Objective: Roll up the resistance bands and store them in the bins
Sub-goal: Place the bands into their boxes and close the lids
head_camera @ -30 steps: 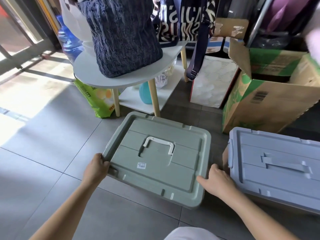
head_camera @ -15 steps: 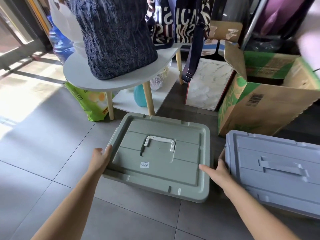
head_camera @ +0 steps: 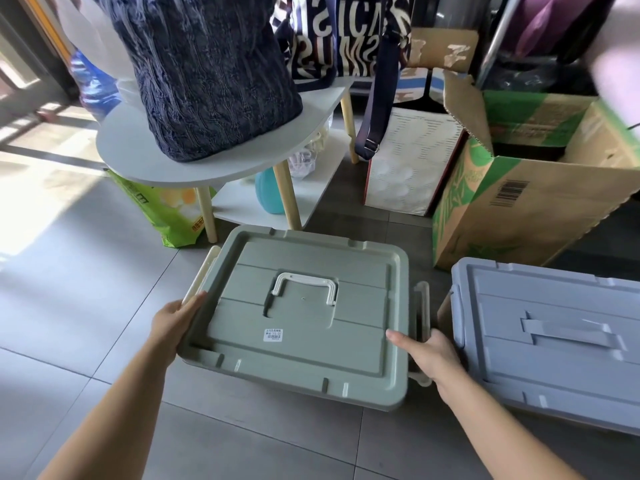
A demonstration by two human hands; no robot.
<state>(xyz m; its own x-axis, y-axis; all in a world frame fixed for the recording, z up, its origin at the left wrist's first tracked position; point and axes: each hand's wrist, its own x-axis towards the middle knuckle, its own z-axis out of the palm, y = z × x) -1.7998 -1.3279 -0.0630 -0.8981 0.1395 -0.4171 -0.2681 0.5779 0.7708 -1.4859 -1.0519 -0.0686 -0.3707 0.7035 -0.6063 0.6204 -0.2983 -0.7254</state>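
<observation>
The left hand [head_camera: 175,322] is gripping the left short edge of the green lid [head_camera: 301,327], thumb lying along the rim just below the cream left latch [head_camera: 202,275], fingers tucking out of sight beneath; the right hand [head_camera: 427,355] is clasping the opposite short edge, thumb resting flat on top, fingers wrapping round by the right latch [head_camera: 422,306]. Both latches are standing swung outward. The green bin [head_camera: 311,393] is sitting straight ahead on the tiled floor [head_camera: 86,306], its long axis running left to right between the hands, so neither hand is nearer, and lifting the lid straight up is looking like the coming move. No resistance bands are showing anywhere. Just to the right, the closed blue-grey bin [head_camera: 554,341] is crowding the right hand; beyond it an open cardboard box [head_camera: 519,209] is standing. On the far side, a small table [head_camera: 138,157] bearing a dark knitted bag [head_camera: 214,74] is overhanging the far edge and may be limiting where the lid can go.
</observation>
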